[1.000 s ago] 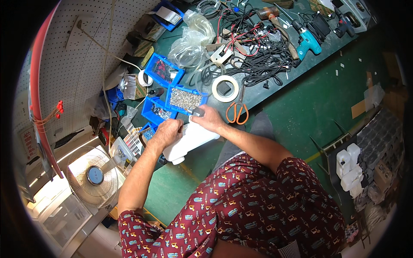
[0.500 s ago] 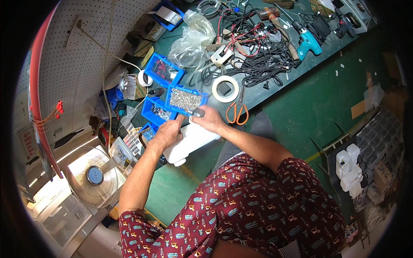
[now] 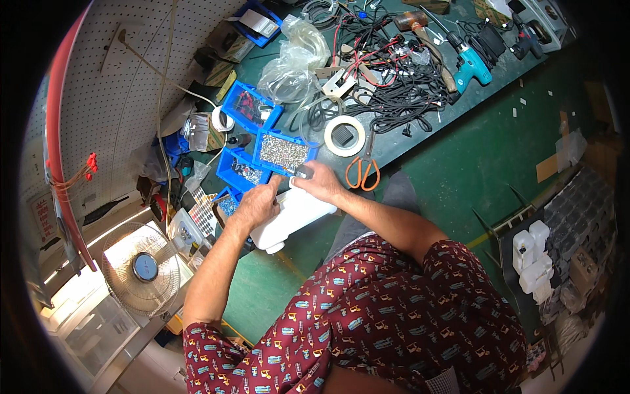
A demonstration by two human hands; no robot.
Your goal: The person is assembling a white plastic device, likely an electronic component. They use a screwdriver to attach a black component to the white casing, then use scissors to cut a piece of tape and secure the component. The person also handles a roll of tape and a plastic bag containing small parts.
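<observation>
A white plastic container (image 3: 295, 220) with a short spout at its lower left corner is tilted at the near edge of the bench. My left hand (image 3: 261, 202) is closed on its far left end, fingers bent over the rim. Beside it, my right hand (image 3: 319, 182) has its fingers closed round a small dark part (image 3: 304, 172) at the container's far end. What that part is, I cannot make out. Just beyond both hands stands a blue bin of small metal fasteners (image 3: 282, 152). Another blue bin (image 3: 241, 171) adjoins it on the left.
Orange-handled scissors (image 3: 362, 173) and a tape roll (image 3: 344, 136) lie right of the bins. Further back are tangled black cables (image 3: 400, 98), a mallet (image 3: 412, 21) and a teal power drill (image 3: 472, 67). A fan (image 3: 144, 268) stands at the left.
</observation>
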